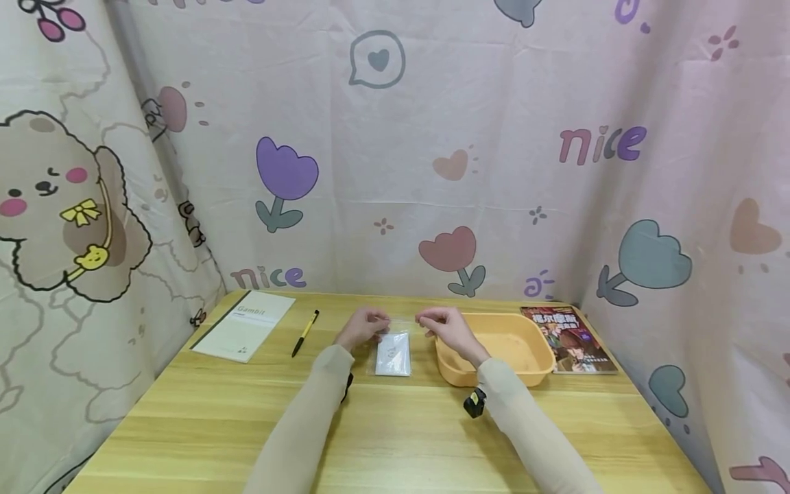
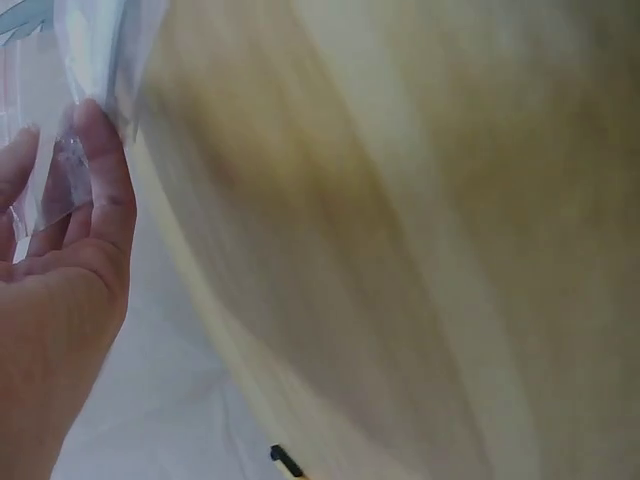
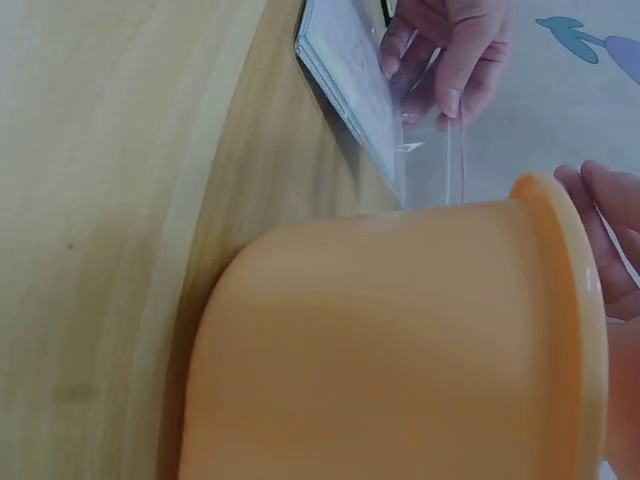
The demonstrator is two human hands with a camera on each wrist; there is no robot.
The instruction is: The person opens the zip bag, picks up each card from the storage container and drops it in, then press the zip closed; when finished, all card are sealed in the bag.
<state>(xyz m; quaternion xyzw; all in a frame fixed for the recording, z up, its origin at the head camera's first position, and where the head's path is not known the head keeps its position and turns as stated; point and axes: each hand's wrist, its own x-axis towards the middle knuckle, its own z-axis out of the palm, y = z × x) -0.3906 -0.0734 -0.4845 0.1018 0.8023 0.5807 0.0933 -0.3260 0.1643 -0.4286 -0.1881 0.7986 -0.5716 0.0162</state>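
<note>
Head view puts both hands at the middle of the frame, each pinching a top corner of a clear plastic zip bag (image 1: 393,346) that holds a white card with a small printed mark. The left hand (image 1: 364,328) grasps the bag's upper left corner between thumb and curled fingers, and the right hand (image 1: 446,327) pinches the upper right corner in the same way; the bag's lower part lies on the light wooden table (image 1: 395,432), just left of a shallow orange plastic tub (image 1: 500,350). The right hand and wrist hang over the tub's near left rim. In the left wrist view, the fingers (image 2: 100,160) at the upper left of the frame press the clear film, with blurred wood grain filling the rest. The right wrist view shows the tub's orange wall large in the lower half, the bag and its white card at the top centre, and the left hand's fingertips (image 3: 450,60) gripping the film there. At the left of the head view lie a white notebook with a dark spine (image 1: 244,325) and a black-and-yellow pen (image 1: 305,333), well apart from the bag. A colourful illustrated book (image 1: 569,339) lies just right of the tub. A pale curtain printed with tulips, hearts and a bear (image 1: 395,151) hangs behind the table.
</note>
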